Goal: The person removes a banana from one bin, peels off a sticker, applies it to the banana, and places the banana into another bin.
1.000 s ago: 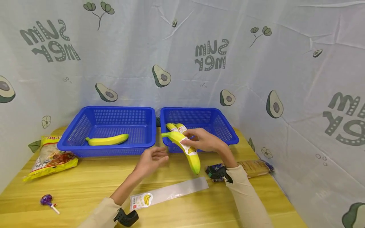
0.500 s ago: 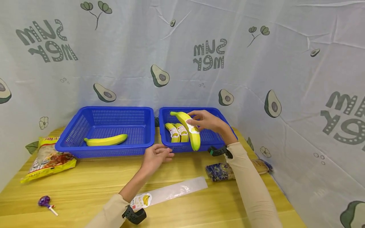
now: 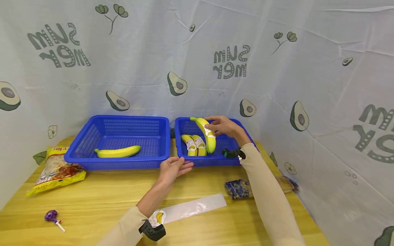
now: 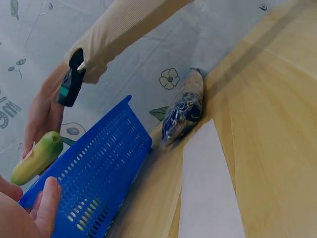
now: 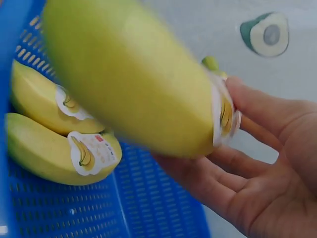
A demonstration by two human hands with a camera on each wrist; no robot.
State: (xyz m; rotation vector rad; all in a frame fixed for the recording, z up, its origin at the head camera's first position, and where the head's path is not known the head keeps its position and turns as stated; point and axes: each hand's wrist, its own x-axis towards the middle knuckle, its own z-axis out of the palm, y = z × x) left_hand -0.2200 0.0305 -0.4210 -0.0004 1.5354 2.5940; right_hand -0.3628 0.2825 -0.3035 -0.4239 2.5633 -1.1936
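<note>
Above one smaller blue plastic mesh basket (image 3: 221,162), the right hand (image 3: 224,126) pinched one curved yellow banana with a white label (image 3: 208,139); inside, two labelled yellow bananas (image 3: 200,147) lay side by side. The left hand (image 3: 172,169) was at the basket's near left corner, fingers loosely extended; contact was unclear. Left of the basket stood one larger blue plastic basket (image 3: 123,165) containing one plain yellow banana (image 3: 118,152). On the wooden tabletop (image 3: 107,201) lay one long pale strip (image 3: 197,207) in front of the smaller basket, one blue-and-tan packet (image 3: 238,189) front right, one yellow packet (image 3: 58,171) and one purple lollipop (image 3: 51,215) far left.
</note>
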